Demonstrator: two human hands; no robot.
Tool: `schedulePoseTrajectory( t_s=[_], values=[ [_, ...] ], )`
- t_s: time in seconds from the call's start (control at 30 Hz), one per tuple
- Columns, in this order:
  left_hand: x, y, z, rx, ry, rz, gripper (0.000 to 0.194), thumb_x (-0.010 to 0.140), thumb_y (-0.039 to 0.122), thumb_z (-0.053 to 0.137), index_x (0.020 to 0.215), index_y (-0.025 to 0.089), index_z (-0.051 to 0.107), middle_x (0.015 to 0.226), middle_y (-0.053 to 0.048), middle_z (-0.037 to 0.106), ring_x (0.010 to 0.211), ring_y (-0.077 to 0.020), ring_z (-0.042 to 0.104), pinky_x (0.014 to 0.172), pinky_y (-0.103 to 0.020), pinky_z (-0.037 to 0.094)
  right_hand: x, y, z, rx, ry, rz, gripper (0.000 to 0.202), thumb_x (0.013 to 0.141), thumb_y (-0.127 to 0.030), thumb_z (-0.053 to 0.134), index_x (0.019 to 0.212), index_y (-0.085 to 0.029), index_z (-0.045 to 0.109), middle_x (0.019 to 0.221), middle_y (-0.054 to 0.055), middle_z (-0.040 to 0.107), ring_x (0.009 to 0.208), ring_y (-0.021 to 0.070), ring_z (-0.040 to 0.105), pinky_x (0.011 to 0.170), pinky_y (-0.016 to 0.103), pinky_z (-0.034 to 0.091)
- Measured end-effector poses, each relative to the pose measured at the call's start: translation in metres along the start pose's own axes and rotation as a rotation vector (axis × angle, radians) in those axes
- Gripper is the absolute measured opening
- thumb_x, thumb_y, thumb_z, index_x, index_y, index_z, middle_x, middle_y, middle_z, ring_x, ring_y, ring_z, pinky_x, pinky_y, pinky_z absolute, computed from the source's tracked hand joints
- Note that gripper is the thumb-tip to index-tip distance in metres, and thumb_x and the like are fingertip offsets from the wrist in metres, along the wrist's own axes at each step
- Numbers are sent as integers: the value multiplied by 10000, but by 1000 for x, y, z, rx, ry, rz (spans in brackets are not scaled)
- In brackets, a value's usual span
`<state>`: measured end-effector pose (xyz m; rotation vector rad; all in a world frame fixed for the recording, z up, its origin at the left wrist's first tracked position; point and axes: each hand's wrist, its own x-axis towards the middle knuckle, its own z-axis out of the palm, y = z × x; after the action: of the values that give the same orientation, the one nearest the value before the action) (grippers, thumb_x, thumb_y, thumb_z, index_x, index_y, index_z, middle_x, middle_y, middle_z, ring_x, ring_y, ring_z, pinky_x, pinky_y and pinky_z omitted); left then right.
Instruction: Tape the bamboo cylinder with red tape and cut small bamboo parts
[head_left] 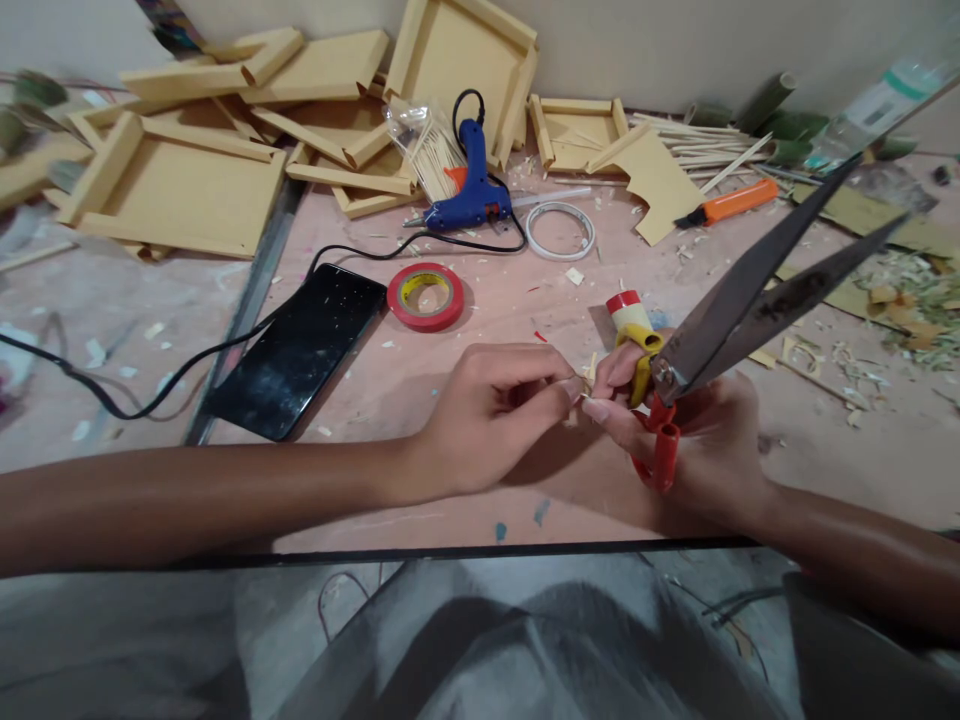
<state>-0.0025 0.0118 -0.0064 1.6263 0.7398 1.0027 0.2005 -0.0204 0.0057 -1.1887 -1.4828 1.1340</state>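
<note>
My left hand [495, 420] reaches in over the table's near part, its thumb and forefinger pinched on one end of a tiny pale strip [585, 392]. The strip is mostly hidden by fingertips, so its kind is unclear. Facing it, my right hand [712, 435] has its fingers close to the same strip and is closed around a pair of scissors [720, 325]. One scissor handle is red and the other yellow. The blades are parted and point up and to the right, away from the strip. A small red-and-white cylinder [628, 308] stands just beyond the right hand.
Red tape [457, 300], a black phone [300, 350] and a white tape ring [589, 232] lie on the table. Behind are a blue glue gun [472, 195] with a trailing cord, cardboard trays [195, 190] and an orange cutter [739, 202]. Shavings [915, 300] lie right.
</note>
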Motion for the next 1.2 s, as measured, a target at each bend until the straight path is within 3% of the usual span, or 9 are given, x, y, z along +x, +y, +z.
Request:
schedulePoseTrajectory(
  t_s=[0.2,0.3,0.37,0.53,0.67,0.8,0.87,1.07,1.2],
  values=[
    [11,-2,-10,-18,-7,-169,310,988,223,607,686,164,644,577,44,567,510,-76,465,512,-217,346,3,-3,-4,20,5,-28,276,819,-231,960,864,-272,691,843,5,657,821,199,638,646,343,498],
    [23,-2,-24,120,-303,-227,311,926,211,593,618,169,589,558,26,543,515,-97,479,516,-231,320,8,-7,-7,-20,87,-40,270,811,-329,971,842,-282,707,841,9,657,775,196,635,637,349,527],
    [32,0,-34,410,-553,-169,245,860,190,633,617,167,635,543,13,555,505,-108,463,535,-264,265,11,-9,-10,-28,119,-6,299,777,-369,994,846,-282,717,833,14,666,744,196,626,604,346,528],
    [51,3,-49,894,-657,-140,136,821,199,693,690,190,730,598,-22,639,499,-141,445,559,-317,200,13,-4,-14,-26,105,19,332,737,-345,1017,881,-263,729,860,-5,684,718,158,614,586,302,518],
    [57,6,-59,772,-722,-139,127,864,163,698,756,198,753,644,3,660,521,-128,513,537,-291,237,13,1,-14,-32,78,13,328,749,-343,1012,892,-256,729,866,-13,691,736,151,623,601,288,501],
    [52,17,-60,439,-695,-66,53,949,217,722,911,190,746,780,-7,705,670,-138,613,581,-240,367,12,1,-11,18,6,34,332,765,-357,1010,868,-244,715,812,-25,686,705,138,612,636,291,510],
    [46,20,-54,288,-681,-52,141,1025,307,691,961,189,731,819,-16,705,719,-142,625,614,-235,419,11,1,-9,11,-34,41,325,788,-377,996,855,-243,707,804,-25,676,700,138,599,636,295,502],
    [38,17,-40,177,-585,-36,264,1064,316,624,853,182,712,777,-26,708,682,-139,625,605,-249,450,7,2,-7,-23,-53,63,300,826,-380,959,874,-245,696,841,-19,664,715,144,582,636,296,491],
    [43,17,-43,168,-282,2,272,1030,317,678,793,187,712,711,-6,662,603,-114,580,542,-241,415,10,1,-11,-107,-50,56,432,751,-387,1009,889,-245,625,849,-21,669,713,148,590,618,289,486]
  ],
)
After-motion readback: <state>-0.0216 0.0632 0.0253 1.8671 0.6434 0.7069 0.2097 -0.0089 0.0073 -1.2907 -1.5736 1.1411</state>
